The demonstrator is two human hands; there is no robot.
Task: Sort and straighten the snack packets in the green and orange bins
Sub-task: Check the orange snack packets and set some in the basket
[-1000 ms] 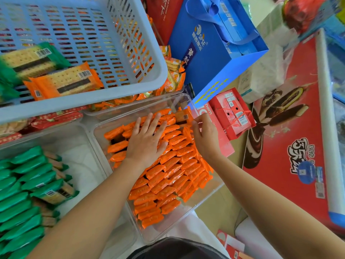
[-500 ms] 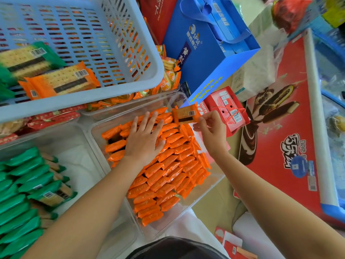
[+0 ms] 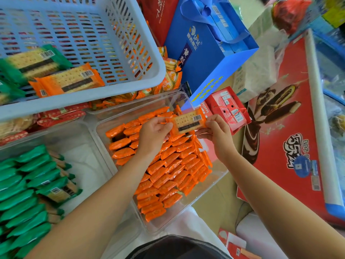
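A pale blue slotted plastic basket fills the upper left. To its right stands a blue paper gift bag with ribbon handles, with a dark red paper bag behind it. A small red cardboard carton lies just below the blue bag, beside a large red panel printed with chocolate ice-cream bars. A white wrapped pack sits above the carton.

Beyond the right hand, the blue gift bag carries a logo reading "SPSE". The white Chinese characters on the dark panel below it are too small to read. Just past that hand's fingertips, a red carton shows "horn". The orange packet, pinched between it and the left hand, bears a barcode with illegible digits. Right of the right hand, the red ice-cream advert has large upside-down characters, perhaps 巧乐兹.
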